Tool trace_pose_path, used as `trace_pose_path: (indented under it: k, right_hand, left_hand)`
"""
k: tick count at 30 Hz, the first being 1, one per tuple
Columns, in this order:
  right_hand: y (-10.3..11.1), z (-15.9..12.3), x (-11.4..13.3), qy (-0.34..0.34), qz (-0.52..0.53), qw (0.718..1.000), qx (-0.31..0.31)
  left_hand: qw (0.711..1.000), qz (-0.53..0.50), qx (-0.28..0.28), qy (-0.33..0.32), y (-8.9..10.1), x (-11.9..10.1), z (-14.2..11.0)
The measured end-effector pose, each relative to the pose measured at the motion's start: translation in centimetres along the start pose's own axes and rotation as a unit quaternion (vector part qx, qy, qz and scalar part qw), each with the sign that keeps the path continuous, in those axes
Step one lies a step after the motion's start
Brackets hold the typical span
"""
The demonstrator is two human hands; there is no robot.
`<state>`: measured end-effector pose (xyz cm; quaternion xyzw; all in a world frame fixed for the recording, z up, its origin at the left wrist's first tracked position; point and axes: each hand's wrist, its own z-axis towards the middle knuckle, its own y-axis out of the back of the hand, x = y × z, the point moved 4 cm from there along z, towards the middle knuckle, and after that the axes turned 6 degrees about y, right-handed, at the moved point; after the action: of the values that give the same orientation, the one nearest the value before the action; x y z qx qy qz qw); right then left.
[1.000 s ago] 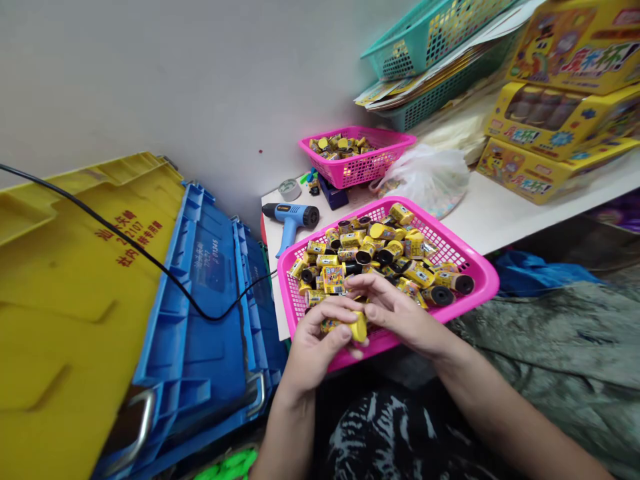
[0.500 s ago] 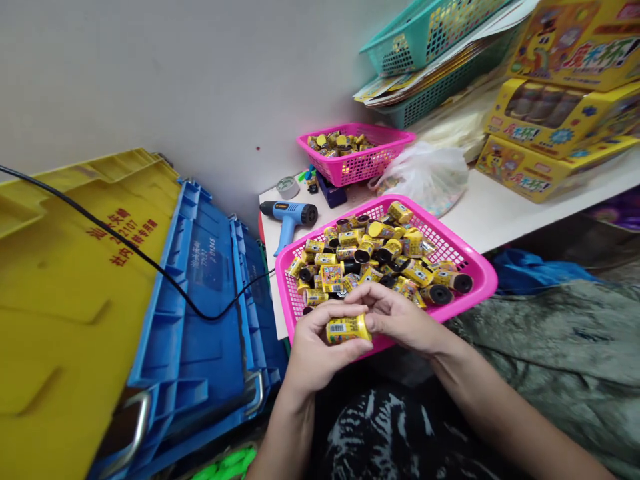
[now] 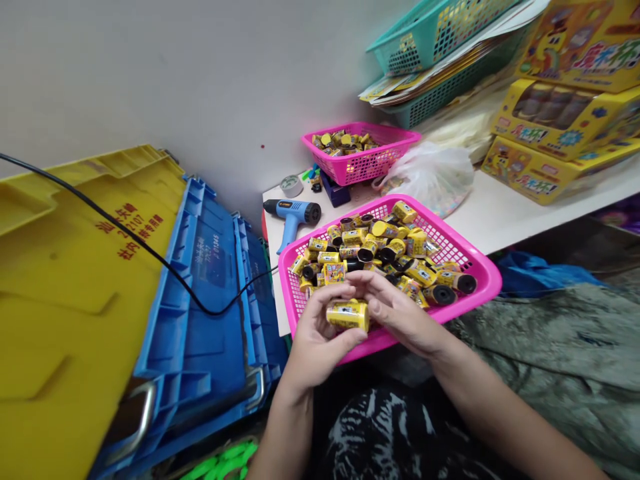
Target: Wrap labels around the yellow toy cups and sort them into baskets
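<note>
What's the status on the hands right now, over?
Left hand, right hand both holding yellow canister. Held above pink plastic basket of similar canisters.

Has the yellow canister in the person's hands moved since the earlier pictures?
Yes. Judged against the pink plastic basket beneath it, the yellow canister has shifted slightly toward the basket's far rim and now lies roughly level.

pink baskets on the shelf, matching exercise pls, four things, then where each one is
Things:
1 yellow canister
2 heat gun
3 plastic bag
4 small pink basket

Places:
A right of the small pink basket
B between left hand and right hand
C left of the big pink basket
D nearest the wall

Pairs: 1B, 2C, 3A, 4D
</note>
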<state>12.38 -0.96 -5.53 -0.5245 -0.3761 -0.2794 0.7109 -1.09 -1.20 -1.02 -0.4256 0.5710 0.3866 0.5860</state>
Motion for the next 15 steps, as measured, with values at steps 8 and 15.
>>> trace_pose_path:
  k: [8, 15]
  right_hand:
    - [-0.40, -0.25, 0.06, -0.048, 0.025, 0.994, 0.094]
    - [-0.47, -0.43, 0.24, -0.046, 0.074, 0.989, 0.118]
  left_hand:
    - [0.995, 0.053, 0.057, 0.068, -0.17, 0.31, -0.36]
    - [0.980, 0.146, 0.118, -0.060, -0.63, -0.62, -0.42]
